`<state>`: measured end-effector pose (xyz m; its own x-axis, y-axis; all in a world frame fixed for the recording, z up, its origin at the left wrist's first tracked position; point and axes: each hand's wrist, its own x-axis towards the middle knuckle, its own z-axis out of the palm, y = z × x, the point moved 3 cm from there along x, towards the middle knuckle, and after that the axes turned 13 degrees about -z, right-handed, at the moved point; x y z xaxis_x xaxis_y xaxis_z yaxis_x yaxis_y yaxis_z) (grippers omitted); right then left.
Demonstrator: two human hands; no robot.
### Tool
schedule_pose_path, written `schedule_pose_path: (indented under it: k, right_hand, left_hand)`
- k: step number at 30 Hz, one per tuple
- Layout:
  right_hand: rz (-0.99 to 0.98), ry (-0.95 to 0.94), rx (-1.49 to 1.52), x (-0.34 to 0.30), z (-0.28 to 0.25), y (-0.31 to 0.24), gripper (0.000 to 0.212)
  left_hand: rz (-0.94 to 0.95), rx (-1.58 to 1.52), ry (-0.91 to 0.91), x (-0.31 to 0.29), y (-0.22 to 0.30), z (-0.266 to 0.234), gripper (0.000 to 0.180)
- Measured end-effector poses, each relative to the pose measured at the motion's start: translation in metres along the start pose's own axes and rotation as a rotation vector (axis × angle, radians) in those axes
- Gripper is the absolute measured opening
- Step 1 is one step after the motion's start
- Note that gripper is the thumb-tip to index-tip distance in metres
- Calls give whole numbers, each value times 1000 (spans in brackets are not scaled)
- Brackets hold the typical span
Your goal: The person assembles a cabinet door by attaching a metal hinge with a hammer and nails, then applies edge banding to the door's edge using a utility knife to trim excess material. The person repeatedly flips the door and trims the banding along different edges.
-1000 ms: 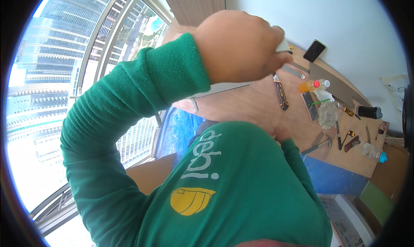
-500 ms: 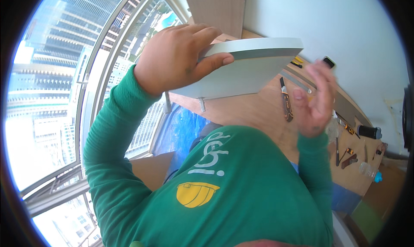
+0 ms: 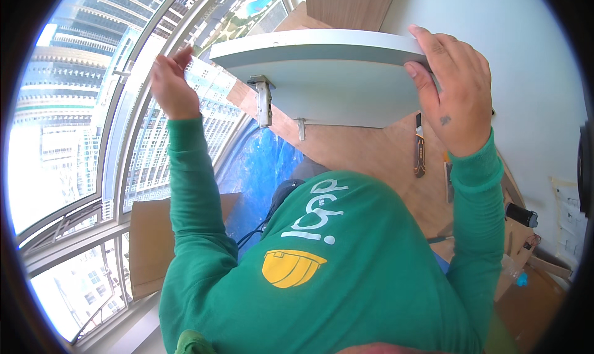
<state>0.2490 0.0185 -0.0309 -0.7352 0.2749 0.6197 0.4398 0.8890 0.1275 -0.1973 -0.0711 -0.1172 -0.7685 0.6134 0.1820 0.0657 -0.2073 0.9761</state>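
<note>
A white cabinet door (image 3: 334, 94) stands on its edge over the wooden surface, its pale inner face toward me. My right hand (image 3: 455, 85) grips its upper right corner, fingers over the top edge and thumb on the near face. A metal cup hinge (image 3: 264, 100) sticks out at the door's left end. Lower down, a second metal hinge (image 3: 301, 129) shows at the bottom edge. My left hand (image 3: 175, 85), slightly blurred, is raised beside the window, apart from the door, with its fingers loosely spread and nothing in them.
An orange-black utility knife (image 3: 420, 149) lies on the wooden surface (image 3: 365, 156) right of the door. Blue plastic sheeting (image 3: 263, 162) and a cardboard piece (image 3: 151, 249) lie by the left window. A black cylinder (image 3: 521, 215) and a blue-capped bottle (image 3: 518, 277) are at right.
My left hand has let go of the door and moved left. My right hand has taken hold of its right corner. The hinge at the left end now shows fully.
</note>
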Motion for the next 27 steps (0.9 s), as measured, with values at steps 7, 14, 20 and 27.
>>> schedule_pose_path:
  k: [7,14,20,27]
  right_hand:
    - [-17,-3,-32,7,9,10,43]
    - [-13,-21,-41,8,15,15,42]
    - [-6,-36,-9,11,13,13,41]
    - [11,-65,-42,16,15,14,38]
  left_hand:
    - [-756,529,-225,-144,-242,-53,28]
    - [-609,441,-309,-184,-260,10,57]
    - [-421,498,-496,-156,-281,17,69]
    - [-434,380,-464,-150,-294,30,74]
